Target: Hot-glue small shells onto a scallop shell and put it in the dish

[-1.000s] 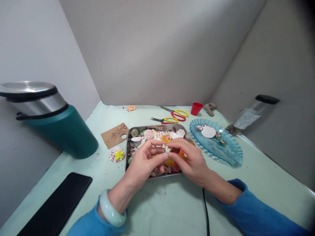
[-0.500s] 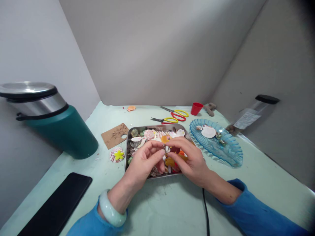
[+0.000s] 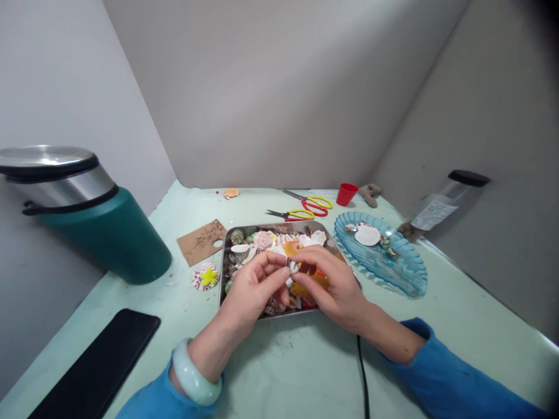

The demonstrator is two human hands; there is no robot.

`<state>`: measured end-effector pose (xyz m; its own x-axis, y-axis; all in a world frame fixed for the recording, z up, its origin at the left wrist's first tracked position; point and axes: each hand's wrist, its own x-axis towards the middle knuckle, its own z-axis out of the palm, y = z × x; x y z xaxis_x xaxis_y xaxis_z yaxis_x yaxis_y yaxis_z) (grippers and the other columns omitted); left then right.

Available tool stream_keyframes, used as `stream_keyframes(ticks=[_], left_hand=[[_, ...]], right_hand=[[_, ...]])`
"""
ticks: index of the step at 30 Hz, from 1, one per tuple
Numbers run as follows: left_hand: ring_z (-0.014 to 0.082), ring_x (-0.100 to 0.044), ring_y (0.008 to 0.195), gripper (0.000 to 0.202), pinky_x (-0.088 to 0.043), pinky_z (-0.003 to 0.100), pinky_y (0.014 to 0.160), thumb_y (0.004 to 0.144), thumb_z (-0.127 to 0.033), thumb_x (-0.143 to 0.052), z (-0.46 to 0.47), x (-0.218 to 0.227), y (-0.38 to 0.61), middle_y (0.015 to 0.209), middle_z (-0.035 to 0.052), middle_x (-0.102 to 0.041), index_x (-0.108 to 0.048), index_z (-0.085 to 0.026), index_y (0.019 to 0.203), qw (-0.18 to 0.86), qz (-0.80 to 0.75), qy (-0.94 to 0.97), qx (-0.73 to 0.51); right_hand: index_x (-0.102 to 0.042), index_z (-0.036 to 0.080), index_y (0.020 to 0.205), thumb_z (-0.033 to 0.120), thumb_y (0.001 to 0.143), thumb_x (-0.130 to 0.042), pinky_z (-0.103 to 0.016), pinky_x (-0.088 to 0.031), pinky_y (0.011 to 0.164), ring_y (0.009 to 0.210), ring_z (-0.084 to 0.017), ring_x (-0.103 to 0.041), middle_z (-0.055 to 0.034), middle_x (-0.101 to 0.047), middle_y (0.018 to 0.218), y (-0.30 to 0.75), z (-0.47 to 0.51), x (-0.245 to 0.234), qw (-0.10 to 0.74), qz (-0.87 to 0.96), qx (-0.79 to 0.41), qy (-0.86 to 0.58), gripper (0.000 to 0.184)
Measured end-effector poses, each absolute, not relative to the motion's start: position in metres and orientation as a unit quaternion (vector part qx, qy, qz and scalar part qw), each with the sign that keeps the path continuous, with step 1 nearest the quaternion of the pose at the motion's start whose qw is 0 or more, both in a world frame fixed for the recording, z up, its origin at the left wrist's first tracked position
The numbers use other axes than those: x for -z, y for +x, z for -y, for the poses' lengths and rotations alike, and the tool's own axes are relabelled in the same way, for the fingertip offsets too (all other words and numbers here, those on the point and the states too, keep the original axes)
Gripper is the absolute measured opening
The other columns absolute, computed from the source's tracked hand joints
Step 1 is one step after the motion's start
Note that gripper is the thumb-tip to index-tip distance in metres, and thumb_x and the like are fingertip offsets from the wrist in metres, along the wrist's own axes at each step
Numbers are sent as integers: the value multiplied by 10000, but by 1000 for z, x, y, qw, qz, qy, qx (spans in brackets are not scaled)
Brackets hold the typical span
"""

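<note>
Between the fingertips of both hands is a small white-and-dark shell (image 3: 293,267), partly covered by the fingers. My left hand (image 3: 257,282) pinches it from the left, and my right hand (image 3: 334,282) grips its other side with thumb and forefinger. Both hands are over a metal tray (image 3: 222,273) filled with shells and colourful pieces. White, pink and green-spotted shells (image 3: 263,240) show at its back, and yellow and orange pieces (image 3: 305,289) lie below the fingers. Left of the tray sits a speckled round piece with a yellow flower shape (image 3: 206,276) on it.
Two pairs of scissors (image 3: 301,215) and a red cup (image 3: 347,194) are behind the tray. A blue scalloped dish (image 3: 406,282) with shells stands right. To the left are a brown card (image 3: 198,243), a teal bottle (image 3: 105,238) and a black phone (image 3: 96,366). A black cable (image 3: 363,378) runs in front.
Both hands stay over the tray, and the small shell has turned slightly between the fingertips. The whole view has shifted a little.
</note>
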<state>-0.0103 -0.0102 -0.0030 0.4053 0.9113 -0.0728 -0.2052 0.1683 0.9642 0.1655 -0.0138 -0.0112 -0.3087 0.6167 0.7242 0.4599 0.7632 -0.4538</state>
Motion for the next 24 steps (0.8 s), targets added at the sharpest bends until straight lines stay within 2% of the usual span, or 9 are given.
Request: stream_keyframes(ticks=[6,10,12,14,16,19,24], left_hand=[[83,-519,447,296,-423,189,488,832,-395,-651,9,3,-9,508,-49,-581,-542,-157,971,675,-360,499,-407],[76,-536,464,348,-434,204,459,811,-428,-667,9,2,-8,781,24,-699,-543,-159,992,670,-369,487,-422],[69,-532,462,347,-437,210,450,805,-433,-671,8,3,-8,889,55,-712,-547,-156,973,670,-371,488,-419],[67,-528,459,341,-437,211,450,808,-436,-665,7,4,-8,898,61,-715,-552,-154,962,669,-373,491,-415],[66,-529,462,335,-435,208,452,810,-435,-661,8,5,-8,893,61,-716,-557,-153,958,665,-378,494,-414],[63,-527,462,335,-427,200,451,803,-437,-667,8,4,-7,881,56,-716,-564,-152,946,659,-387,495,-413],[67,-516,463,363,-429,207,456,774,-466,-684,8,4,-8,862,51,-711,-576,-153,921,662,-389,495,-406]], right_hand=[[-616,199,1056,166,904,-584,-315,-528,740,809,-179,-635,-66,-676,936,164,15,9,494,785,-107,-358,159],[-621,200,1044,191,906,-579,-287,-506,690,723,-148,-607,-52,-664,946,179,16,4,503,752,-109,-412,145],[-630,196,1037,218,907,-568,-289,-498,685,705,-144,-596,-55,-660,963,199,13,3,491,728,-80,-471,146],[-640,187,1033,268,894,-573,-292,-496,686,723,-157,-601,-57,-669,949,226,8,4,462,691,-41,-554,174],[-634,191,1059,318,894,-548,-287,-495,683,731,-165,-614,-50,-687,938,255,0,6,396,635,0,-663,225],[-665,176,997,308,864,-563,-301,-467,667,732,-194,-629,-63,-706,888,290,-17,13,345,616,19,-708,213],[-718,166,939,260,828,-595,-306,-414,678,826,-243,-640,-126,-709,984,309,-44,25,259,604,43,-752,190]])
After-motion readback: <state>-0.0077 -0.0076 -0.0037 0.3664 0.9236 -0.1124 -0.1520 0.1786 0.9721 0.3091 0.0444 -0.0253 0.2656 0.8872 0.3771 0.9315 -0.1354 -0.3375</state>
